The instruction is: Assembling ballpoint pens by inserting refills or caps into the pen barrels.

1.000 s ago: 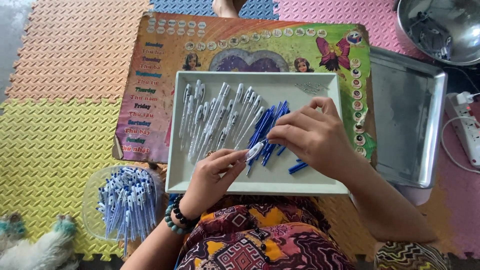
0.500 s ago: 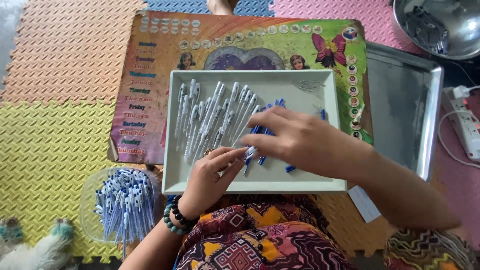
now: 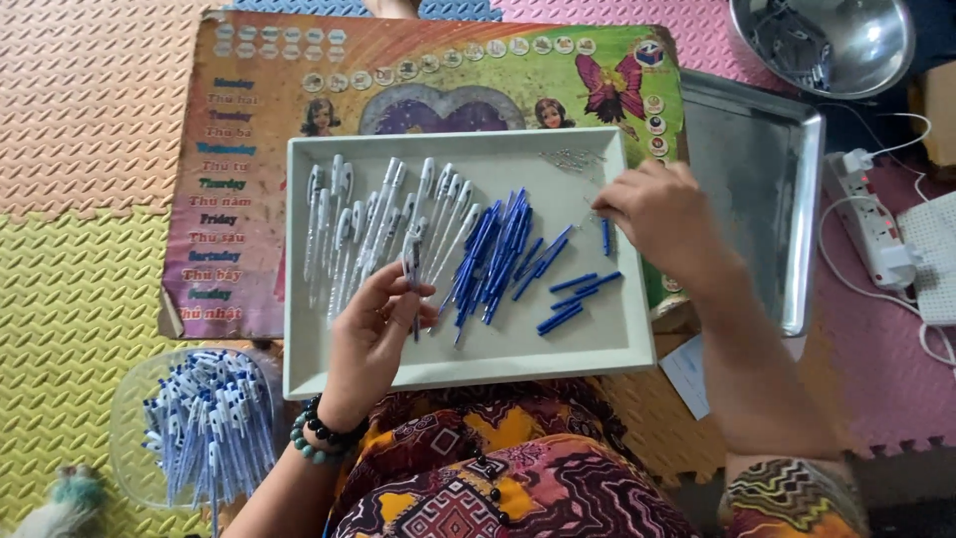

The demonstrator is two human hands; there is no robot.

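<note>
White pen barrel (image 3: 411, 267) pinched upright-ish between thumb and fingers of left hand (image 3: 373, 334), low in the middle of the white tray (image 3: 617, 344), just in front of the row of white barrels (image 3: 383, 224) laid side by side in the tray's left half. Left hand closed on that barrel; beaded bracelets (image 3: 321, 435) at the wrist, just outside the tray's near edge.

Right hand (image 3: 657, 214) at the tray's upper right, fingertips drawn together over small thin metal springs (image 3: 573, 157) lying in that corner; grasp of a spring too small to tell. Blue refills (image 3: 493, 254) heaped in the tray's middle, a few loose ones (image 3: 578, 289) spread toward its right wall.

Tray resting on a colourful printed board (image 3: 239, 149) on foam floor mats (image 3: 90, 120). Clear plastic container (image 3: 134, 408) of finished blue-and-white pens (image 3: 204, 423) left of the tray's near corner. Flat metal tray (image 3: 757, 169) just right of the white tray; steel bowl (image 3: 851, 45) beyond that; white power strip (image 3: 871, 224) further right.
</note>
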